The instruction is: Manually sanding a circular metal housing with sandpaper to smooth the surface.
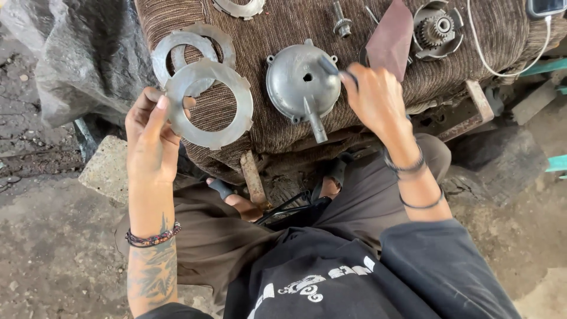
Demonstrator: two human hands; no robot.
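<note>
Left hand [150, 139] pinches a notched metal ring plate [208, 104] by its edge, held up over two more ring plates [177, 50] on the brown cloth [283, 35]. Right hand [372, 97] closed on sandpaper sheet [390, 38] w/ a dark bit, can't tell what, beside domed metal cover [301, 82]. Top ring & gear part cut off by frame edge

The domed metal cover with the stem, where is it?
The domed metal cover lies mid-frame on the brown cloth, just beside the right hand.

top edge cuts off a toothed plate [239, 7]; right hand [373, 97] hides its tool's end.
</note>
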